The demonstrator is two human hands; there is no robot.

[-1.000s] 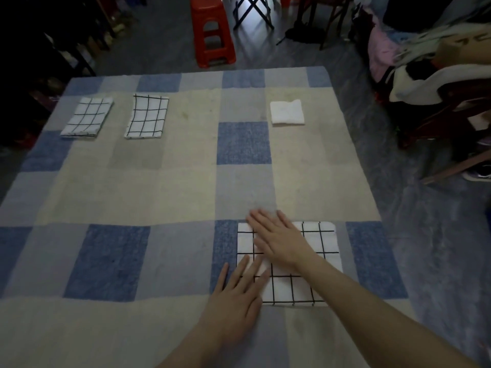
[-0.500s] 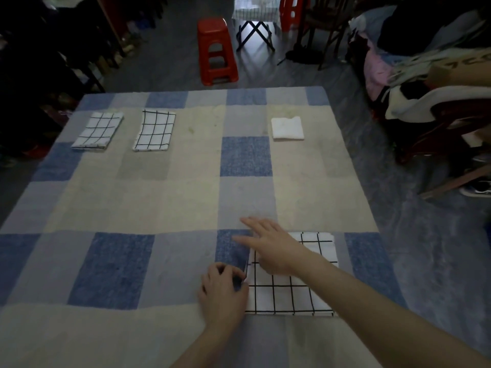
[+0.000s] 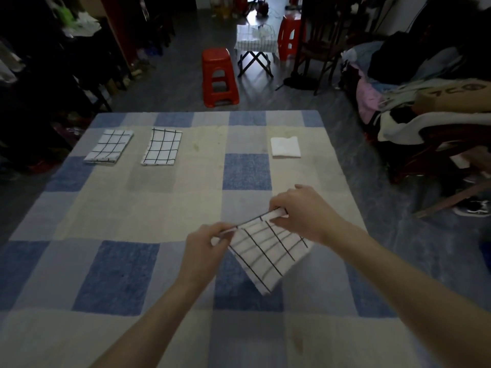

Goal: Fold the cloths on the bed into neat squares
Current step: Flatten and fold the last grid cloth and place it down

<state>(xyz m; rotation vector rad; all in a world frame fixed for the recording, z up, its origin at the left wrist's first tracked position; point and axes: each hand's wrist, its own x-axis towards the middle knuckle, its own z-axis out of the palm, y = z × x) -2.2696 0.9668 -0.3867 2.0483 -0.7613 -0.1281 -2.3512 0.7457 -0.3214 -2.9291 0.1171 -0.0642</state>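
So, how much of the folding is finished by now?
Three folded cloths lie at the far side: two checked cloths and a white cloth. The left hand and right hand hold a fourth checked cloth lifted. No unfolded cloth shows.

My left hand (image 3: pixel 206 244) covers the near-left corner of the cloth (image 3: pixel 268 251), my right hand (image 3: pixel 300 212) covers the far corner; fingertips on both tucked behind fabric, can't see them. Cloth's underside and layer count: can't tell. Both my forearms run off the bottom edge. Bed (image 3: pixel 132 208) cut off at the left, right and bottom edges. Clothes pile (image 3: pixel 425 102) clipped at the right edge, items blur together. Left side of room too dark to make out. Shoe (image 3: pixel 475 207) partly cut by the frame.
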